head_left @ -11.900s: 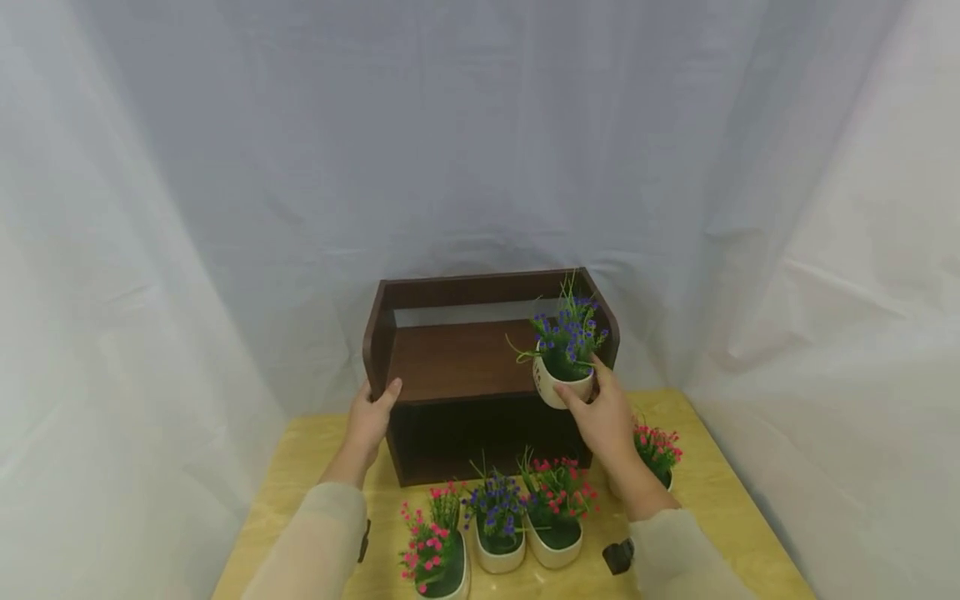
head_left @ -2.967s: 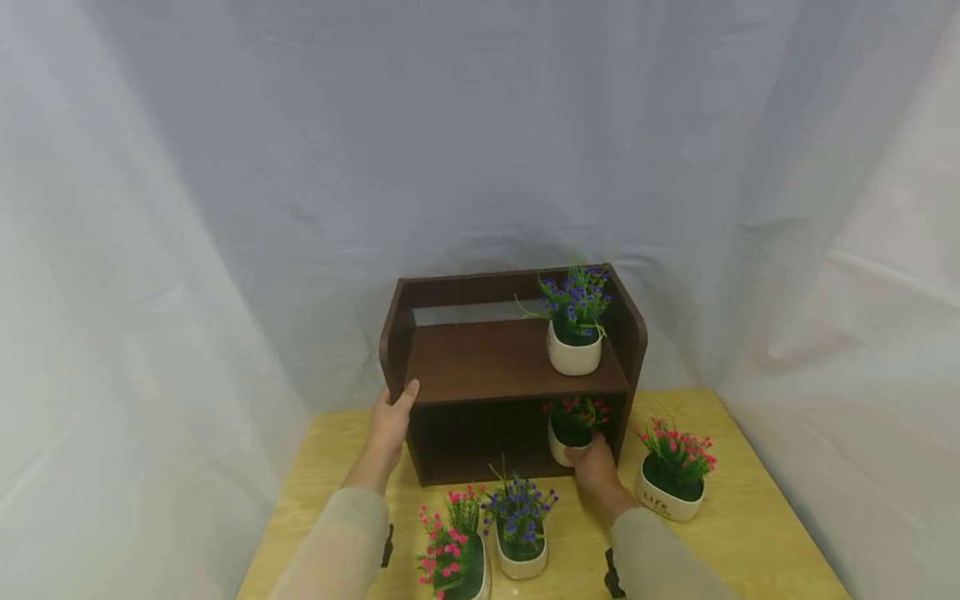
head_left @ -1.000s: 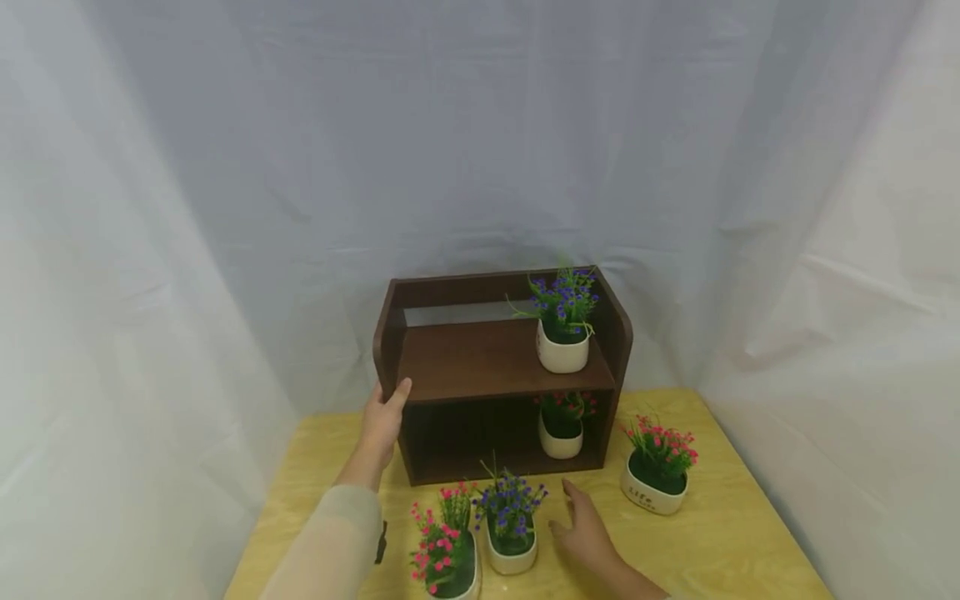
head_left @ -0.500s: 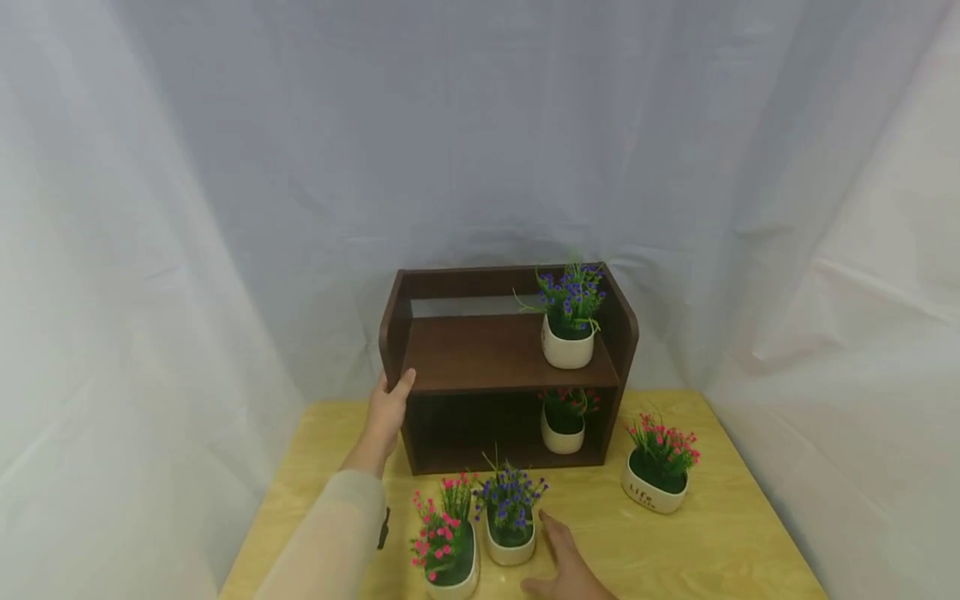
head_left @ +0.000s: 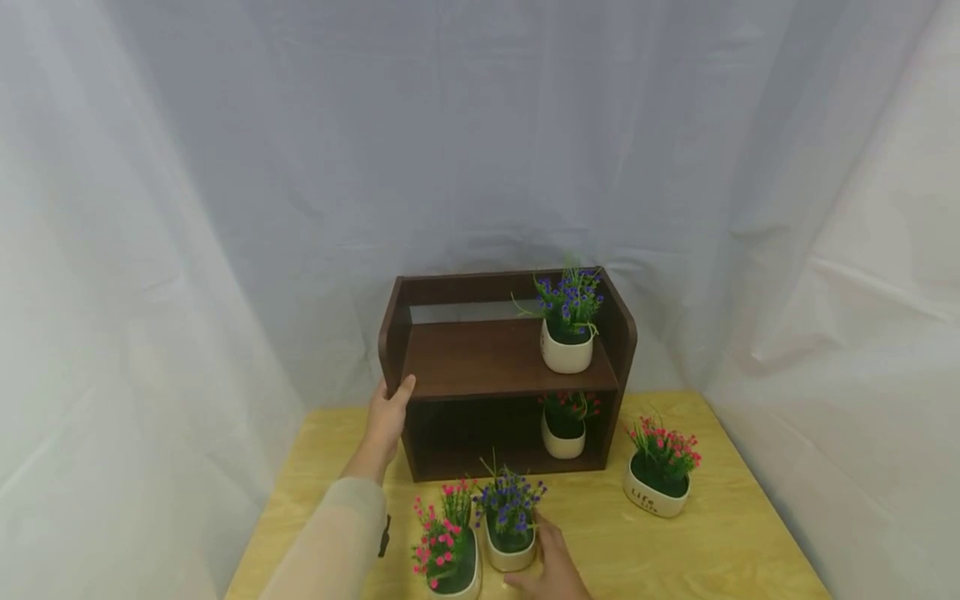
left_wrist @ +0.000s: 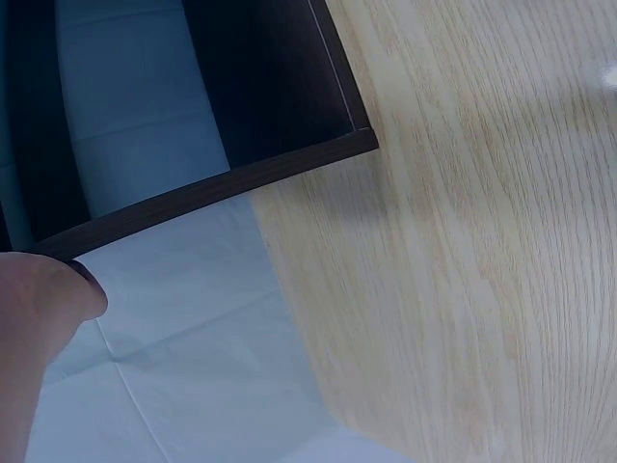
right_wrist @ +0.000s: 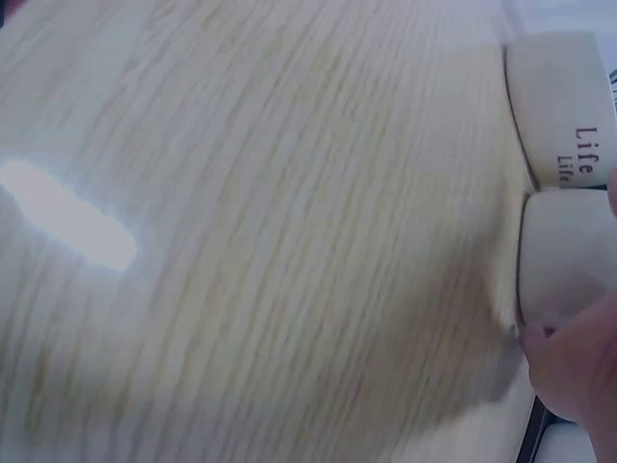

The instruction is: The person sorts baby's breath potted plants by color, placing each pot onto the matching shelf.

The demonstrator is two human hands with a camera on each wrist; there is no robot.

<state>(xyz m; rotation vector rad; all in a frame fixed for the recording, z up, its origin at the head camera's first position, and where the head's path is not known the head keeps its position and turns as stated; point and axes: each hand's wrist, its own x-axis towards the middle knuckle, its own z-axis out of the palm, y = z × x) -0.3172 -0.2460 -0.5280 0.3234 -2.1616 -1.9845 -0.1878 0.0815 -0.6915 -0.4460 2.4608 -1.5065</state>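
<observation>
My left hand (head_left: 386, 421) grips the left side panel of a dark brown two-tier shelf (head_left: 468, 358), with the thumb over its front edge; the left wrist view shows the thumb (left_wrist: 48, 299) against the dark panel. My right hand (head_left: 553, 562) holds a white pot of purple-blue artificial flowers (head_left: 512, 546) on the table, thumb in front and fingers at its right side. In the right wrist view the fingers lie against the plain white pot wall (right_wrist: 569, 256). Left of this pot stands a potted plant with pink flowers (head_left: 453, 567).
Purple flowers in a white pot (head_left: 566, 354) stand on the upper shelf at right. Below them, on the lower level, is a pot with red flowers (head_left: 562, 442). Another pink-flowered pot marked "Life" (head_left: 656, 496) sits at the right of the wooden table (head_left: 720, 533). Pale curtains (head_left: 480, 150) surround everything.
The right hand set purple flowers on the upper shelf and red ones below, withdrew, then came left to the purple-flowered pot on the table. The left hand has stayed on the shelf.
</observation>
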